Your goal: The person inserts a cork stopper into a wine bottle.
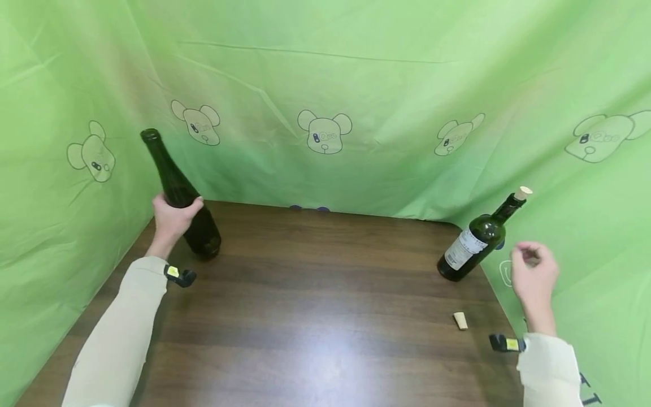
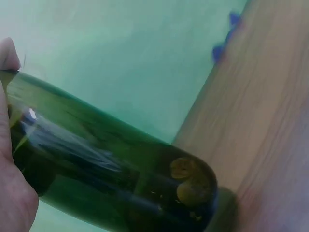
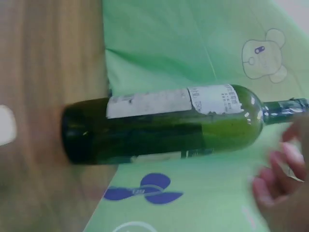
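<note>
At wooden table (image 1: 285,305), best to steady dark bottle (image 1: 177,189) at left, gripped by left hand (image 1: 172,219), with empty, loosely curled right hand (image 1: 537,272) near corked bottle (image 1: 473,246).

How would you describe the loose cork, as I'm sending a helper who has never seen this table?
In the head view, go to the right side of the brown table, where the labelled bottle stands. The loose cork lies on the wood nearer the viewer than that bottle's base. It is small and pale; the other cork sits in the bottle's mouth.
</note>
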Demonstrator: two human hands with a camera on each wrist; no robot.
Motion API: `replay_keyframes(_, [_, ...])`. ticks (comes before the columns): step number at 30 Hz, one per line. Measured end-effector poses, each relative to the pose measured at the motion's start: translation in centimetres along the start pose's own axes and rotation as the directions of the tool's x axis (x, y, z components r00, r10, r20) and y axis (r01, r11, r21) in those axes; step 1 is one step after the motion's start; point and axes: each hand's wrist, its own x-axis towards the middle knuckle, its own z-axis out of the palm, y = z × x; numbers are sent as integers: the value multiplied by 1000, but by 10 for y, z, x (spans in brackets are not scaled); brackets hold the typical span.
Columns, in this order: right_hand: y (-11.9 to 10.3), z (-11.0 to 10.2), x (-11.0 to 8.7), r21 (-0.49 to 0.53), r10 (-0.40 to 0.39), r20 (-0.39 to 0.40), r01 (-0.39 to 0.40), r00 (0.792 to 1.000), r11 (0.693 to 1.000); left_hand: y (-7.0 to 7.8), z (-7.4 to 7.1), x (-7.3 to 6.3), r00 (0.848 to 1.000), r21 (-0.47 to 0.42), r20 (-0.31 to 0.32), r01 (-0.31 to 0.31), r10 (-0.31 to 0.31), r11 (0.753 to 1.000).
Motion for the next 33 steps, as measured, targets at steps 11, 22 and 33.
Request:
replay_keyframes(11, [45,34,-70,-340,109,696,192,709,921,47,80,-59,948,-114,298,-83,113,990])
replay_keyframes(22, [33,48,-82,-355,49,645,242,763,903,57,157,-119,866,-204,470,-84,172,976])
replay_keyframes(33, [9,66,-77,-260,-34,634,255,773,931,57,176,-145,843,-198,503,-102,191,975])
